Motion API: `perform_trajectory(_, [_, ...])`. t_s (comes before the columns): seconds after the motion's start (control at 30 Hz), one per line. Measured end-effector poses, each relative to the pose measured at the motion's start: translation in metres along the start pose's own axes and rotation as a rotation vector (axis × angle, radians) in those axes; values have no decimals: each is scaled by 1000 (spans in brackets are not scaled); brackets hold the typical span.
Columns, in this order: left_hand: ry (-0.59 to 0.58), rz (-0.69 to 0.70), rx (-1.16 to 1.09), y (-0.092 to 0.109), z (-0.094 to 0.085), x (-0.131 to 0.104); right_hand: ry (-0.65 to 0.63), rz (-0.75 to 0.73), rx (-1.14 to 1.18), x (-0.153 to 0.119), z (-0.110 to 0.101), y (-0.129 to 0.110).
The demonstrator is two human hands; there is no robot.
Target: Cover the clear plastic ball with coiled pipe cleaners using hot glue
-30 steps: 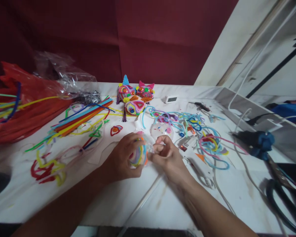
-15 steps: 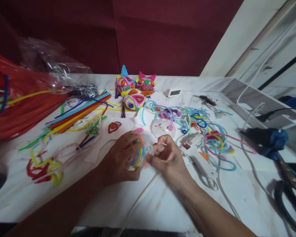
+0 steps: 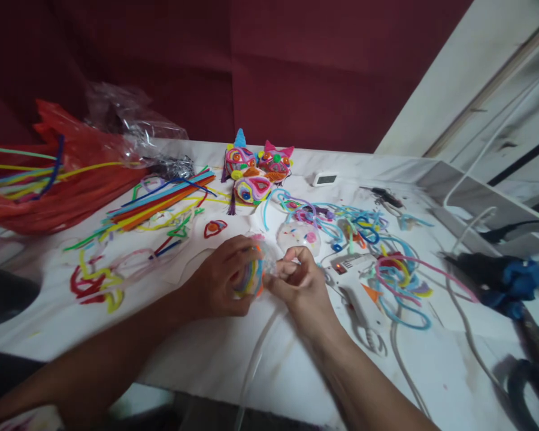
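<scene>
My left hand (image 3: 218,278) is wrapped round a clear plastic dome (image 3: 250,275) that carries curved stripes of yellow, blue and orange pipe cleaner. Fingers cover much of its left side. At the dome's right edge, my right hand (image 3: 304,286) is closed in a pinch; whatever lies between its fingertips is too small to make out. Just behind the hands rests a second clear dome (image 3: 299,237) with pink and blue spots. A red pipe-cleaner loop with an orange centre (image 3: 214,228) lies on white paper beyond my left hand.
Three colourful decorated animal heads (image 3: 251,185) stand at the back. Pipe cleaners (image 3: 161,200) and a red bag (image 3: 72,197) are left. To the right lie a glue gun (image 3: 362,314), its cord, tangled pipe cleaners (image 3: 397,269), pliers (image 3: 388,200) and a small digital display (image 3: 324,179).
The camera view has swung left, so the table's things sit farther right in the picture. Both hands keep their hold at the striped dome, with only slight finger movement.
</scene>
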State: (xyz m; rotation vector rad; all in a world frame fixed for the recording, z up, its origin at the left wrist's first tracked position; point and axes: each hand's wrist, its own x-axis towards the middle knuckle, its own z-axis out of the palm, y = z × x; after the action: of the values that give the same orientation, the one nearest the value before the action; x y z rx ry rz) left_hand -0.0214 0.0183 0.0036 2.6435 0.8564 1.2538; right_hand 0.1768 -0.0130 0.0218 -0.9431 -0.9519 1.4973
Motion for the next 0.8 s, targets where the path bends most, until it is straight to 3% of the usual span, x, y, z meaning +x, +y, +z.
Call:
perform_trajectory(0.13, [21, -22, 3, 2, 1, -3, 66, -72, 18, 4, 1, 7])
perform_trajectory(0.3, [-1, -119, 21, 5, 1, -4, 6, -1, 16, 3, 1, -1])
perform_trajectory(0.5, [-4, 9, -4, -1, -1, -1, -23, -14, 19, 0, -2, 0])
perform_trajectory(0.8, [-10, 40, 22, -5, 2, -1, -18, -57, -2, 1, -2, 2])
